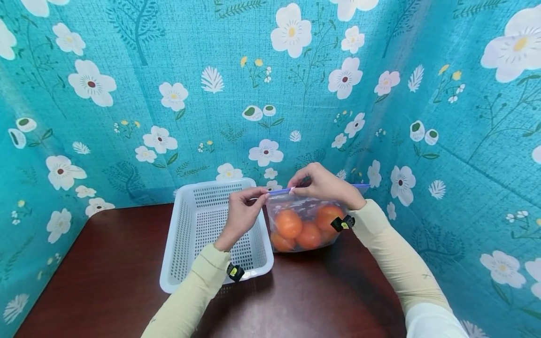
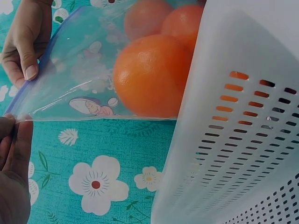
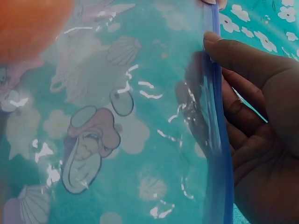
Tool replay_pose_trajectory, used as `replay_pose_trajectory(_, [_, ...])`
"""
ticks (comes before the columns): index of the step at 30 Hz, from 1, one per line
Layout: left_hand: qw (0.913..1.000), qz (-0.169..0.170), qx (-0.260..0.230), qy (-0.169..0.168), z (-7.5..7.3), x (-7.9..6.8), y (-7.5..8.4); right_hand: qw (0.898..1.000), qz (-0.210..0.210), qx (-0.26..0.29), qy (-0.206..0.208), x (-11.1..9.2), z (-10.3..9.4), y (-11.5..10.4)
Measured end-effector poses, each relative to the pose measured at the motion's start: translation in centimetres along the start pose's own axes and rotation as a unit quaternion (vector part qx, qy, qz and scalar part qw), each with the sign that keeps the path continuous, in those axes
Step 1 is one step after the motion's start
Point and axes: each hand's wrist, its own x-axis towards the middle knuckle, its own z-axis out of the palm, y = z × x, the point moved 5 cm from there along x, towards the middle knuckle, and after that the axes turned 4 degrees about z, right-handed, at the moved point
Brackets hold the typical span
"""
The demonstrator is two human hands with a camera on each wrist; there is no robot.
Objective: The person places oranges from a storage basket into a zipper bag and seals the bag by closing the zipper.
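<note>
A clear zip bag (image 1: 305,203) with a blue-purple top strip stands on the table, holding several oranges (image 1: 289,224). At the strip's left end, my left hand (image 1: 244,213) pinches the corner between thumb and fingers. My right hand (image 1: 323,185) pinches the same strip a short way to the right, thumb on the near side. The right wrist view shows that thumb against the blue strip (image 3: 218,140) and fingers behind it. Printed cartoon figures and shells show on the bag's clear film. In the left wrist view a large orange (image 2: 149,77) lies low in the bag.
A white perforated plastic basket (image 1: 179,220) stands left of the bag, close beside it, under my left forearm. The dark red-brown table (image 1: 127,253) meets a teal floral cloth (image 1: 211,122) at the back and right.
</note>
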Motion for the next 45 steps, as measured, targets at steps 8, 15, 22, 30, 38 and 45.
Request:
replay_pose_trajectory(8, [0.9999,0.0,0.001,-0.012,0.0,0.2,0.2,1.0,0.002,-0.001,-0.002,-0.1,-0.7,0.0])
replay_pose_trajectory(15, [0.9999,0.007,0.004,-0.01,-0.1,0.1,0.2,1.0,0.002,-0.005,-0.01,-0.2,-0.8,-0.3])
replay_pose_trajectory(22, [0.9998,0.004,-0.004,-0.02,0.4,0.1,0.1,1.0,0.024,-0.002,-0.003,-1.0,-1.1,0.2])
replay_pose_trajectory(30, [0.9997,0.009,-0.001,-0.023,0.5,0.3,0.3,1.0,0.023,-0.005,0.002,-1.5,-1.4,0.6])
replay_pose_trajectory(38, [0.9997,0.014,-0.014,-0.014,0.5,0.0,0.3,1.0,0.018,0.006,-0.003,-1.9,-1.5,1.1])
replay_pose_trajectory(45, [0.9996,0.017,-0.017,-0.011,0.4,-0.1,0.3,1.0,0.013,0.014,-0.002,-2.1,-1.6,1.6])
